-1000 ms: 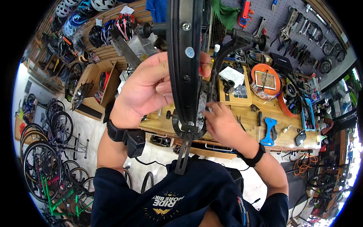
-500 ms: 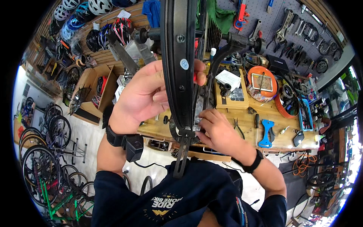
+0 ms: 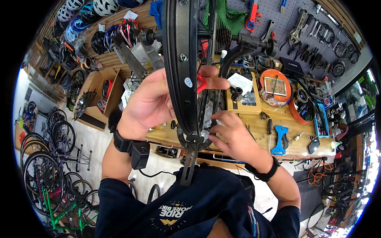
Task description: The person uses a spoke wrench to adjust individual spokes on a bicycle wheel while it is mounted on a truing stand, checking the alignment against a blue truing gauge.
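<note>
A black bicycle wheel rim (image 3: 183,67) with a small round sticker stands upright in a dark truing stand (image 3: 236,53). My left hand (image 3: 149,97) reaches around the rim from the left. Its fingers come out on the right side, around a small red spoke wrench (image 3: 201,84); the rim hides part of this grip. My right hand (image 3: 232,133) is beside the stand's lower end, right of the rim, with bent fingers apart and nothing visible in them. Below the rim, the slotted metal arm (image 3: 190,162) of the stand points toward me.
On the wooden bench (image 3: 254,123) lie a blue tool (image 3: 280,139), a screwdriver (image 3: 270,127) and a cardboard box (image 3: 244,104). Round orange trays (image 3: 274,75) stand farther right. Tools hang on the grey pegboard (image 3: 274,27). An open carton (image 3: 97,97) and parked bicycles (image 3: 49,166) are at left.
The rim has turned, its sticker moving down and slightly left. My left fingers have straightened around the red wrench. My right fingers have drawn a little away from the stand and spread.
</note>
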The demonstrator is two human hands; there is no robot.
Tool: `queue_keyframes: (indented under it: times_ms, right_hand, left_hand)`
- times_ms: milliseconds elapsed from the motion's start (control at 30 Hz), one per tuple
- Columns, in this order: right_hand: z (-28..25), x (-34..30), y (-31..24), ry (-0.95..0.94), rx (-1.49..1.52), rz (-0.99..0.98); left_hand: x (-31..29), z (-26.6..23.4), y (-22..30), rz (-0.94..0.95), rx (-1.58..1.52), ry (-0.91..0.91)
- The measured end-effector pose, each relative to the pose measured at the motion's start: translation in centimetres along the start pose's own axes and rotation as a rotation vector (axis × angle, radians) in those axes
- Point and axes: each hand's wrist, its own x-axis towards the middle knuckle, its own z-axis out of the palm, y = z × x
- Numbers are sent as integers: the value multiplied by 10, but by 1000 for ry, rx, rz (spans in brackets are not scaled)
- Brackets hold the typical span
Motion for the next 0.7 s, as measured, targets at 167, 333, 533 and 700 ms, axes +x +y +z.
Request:
queue_keyframes:
  times_ms: [167,333,533,700]
  right_hand:
    - [-10,-21,17,-7,148,470]
    - [22,-41,27,-24,494,600]
    - [36,-43,35,-34,532,662]
    - [26,-36,32,-119,484,695]
  left_hand:
    - [-1,-5,-15,62,-242,-154]
    - [0,-19,-32,11,-247,-139]
    - [-4,-24,-43,-68,-120,-96]
    - [-5,-30,-53,-73,-57,-102]
